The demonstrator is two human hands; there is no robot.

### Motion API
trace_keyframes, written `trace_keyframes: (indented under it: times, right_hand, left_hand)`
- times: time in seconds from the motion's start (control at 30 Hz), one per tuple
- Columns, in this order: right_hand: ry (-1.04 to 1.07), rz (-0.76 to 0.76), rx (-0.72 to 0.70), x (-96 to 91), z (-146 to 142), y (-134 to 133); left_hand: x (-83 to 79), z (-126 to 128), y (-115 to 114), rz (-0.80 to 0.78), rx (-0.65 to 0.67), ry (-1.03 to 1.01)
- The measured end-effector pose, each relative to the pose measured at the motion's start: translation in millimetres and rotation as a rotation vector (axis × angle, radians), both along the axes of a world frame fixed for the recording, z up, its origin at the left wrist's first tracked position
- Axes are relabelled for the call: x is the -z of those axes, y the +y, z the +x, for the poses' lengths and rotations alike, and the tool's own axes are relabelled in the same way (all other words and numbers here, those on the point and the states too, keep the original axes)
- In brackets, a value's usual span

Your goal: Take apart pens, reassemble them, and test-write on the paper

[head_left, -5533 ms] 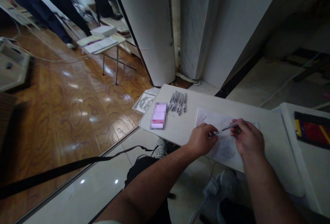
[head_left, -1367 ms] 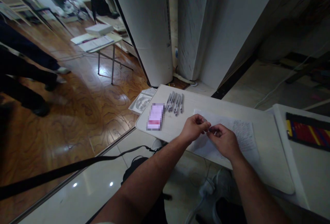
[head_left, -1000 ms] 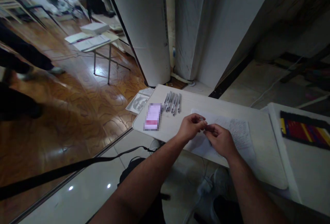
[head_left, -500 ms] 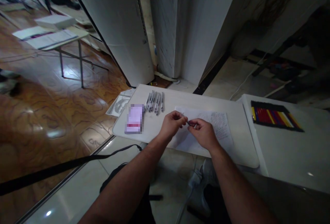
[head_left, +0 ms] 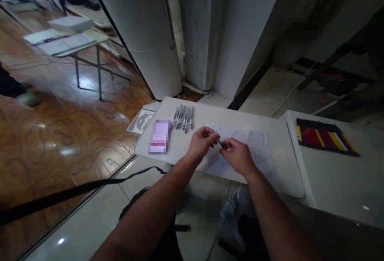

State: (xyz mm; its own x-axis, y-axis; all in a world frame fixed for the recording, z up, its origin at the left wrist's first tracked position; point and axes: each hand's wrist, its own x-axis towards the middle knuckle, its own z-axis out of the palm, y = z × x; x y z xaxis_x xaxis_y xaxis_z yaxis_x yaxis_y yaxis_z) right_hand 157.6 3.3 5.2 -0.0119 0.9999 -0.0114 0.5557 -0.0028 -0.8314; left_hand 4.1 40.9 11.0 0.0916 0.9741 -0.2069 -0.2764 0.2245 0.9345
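Over a sheet of paper covered partly in handwriting (head_left: 257, 145), my two hands meet. My left hand (head_left: 201, 145) is closed, pinching one end of a thin dark pen (head_left: 220, 143). The other end sits between the thumb and fingers of my right hand (head_left: 237, 155), also closed. Most of the pen is hidden by the fingers, so whether it is whole or in parts cannot be made out. Left of the hands, several clear pens (head_left: 183, 117) lie side by side on the white table (head_left: 210, 109). A pixelated pinkish phone-like rectangle (head_left: 160, 137) lies nearer the left edge.
Against the table's right end stands another white surface (head_left: 339, 181) bearing a black-edged panel with coloured stripes (head_left: 327, 137). A printed picture (head_left: 143, 119) pokes out past the left edge. Behind rises a pale column (head_left: 195, 33). A folding table (head_left: 67, 45) stands far left, near a person's foot (head_left: 27, 99).
A little more of the pen shows between my hands, which stay close together. The whole view has shifted slightly, and a person's leg and foot have come further into view at the left.
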Motion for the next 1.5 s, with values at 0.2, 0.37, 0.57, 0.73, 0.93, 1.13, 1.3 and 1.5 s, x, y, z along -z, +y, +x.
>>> trace_keyframes:
  times: [0.2, 0.37, 0.57, 0.73, 0.93, 1.13, 1.3, 1.5]
  right_hand:
    - [-0.017, 0.03, 0.003, -1.6, 0.5, 0.5]
    - [-0.005, 0.015, 0.006, 0.1, 1.3, 1.2]
    - [0.009, 0.032, -0.019, 1.3, 1.2, 0.6]
    - [0.005, 0.048, -0.014, 0.1, 0.5, -0.1]
    - [0.001, 0.038, -0.029, 2.3, -0.1, 0.4]
    - [0.025, 0.037, -0.027, 3.4, -1.0, 0.8]
    - [0.016, 0.043, -0.023, 4.5, -1.2, 0.3]
    - [0.036, 0.034, -0.048, 7.9, -1.8, 0.1]
  left_hand:
    - [-0.9, -2.5, 2.0, 0.003, -0.035, -0.037]
    - [-1.0, -2.0, 1.6, -0.011, -0.033, -0.055]
    - [-1.6, -3.5, 3.0, -0.009, -0.057, -0.056]
    - [-3.8, -7.4, 6.4, -0.033, -0.122, -0.088]
    - [-6.7, -12.9, 9.8, -0.084, -0.169, -0.194]
    - [-9.4, -13.8, 10.1, -0.103, -0.177, -0.204]
    - [-8.4, -12.1, 8.6, -0.085, -0.167, -0.18]
    - [-4.1, -10.0, 8.1, -0.023, -0.138, -0.124]
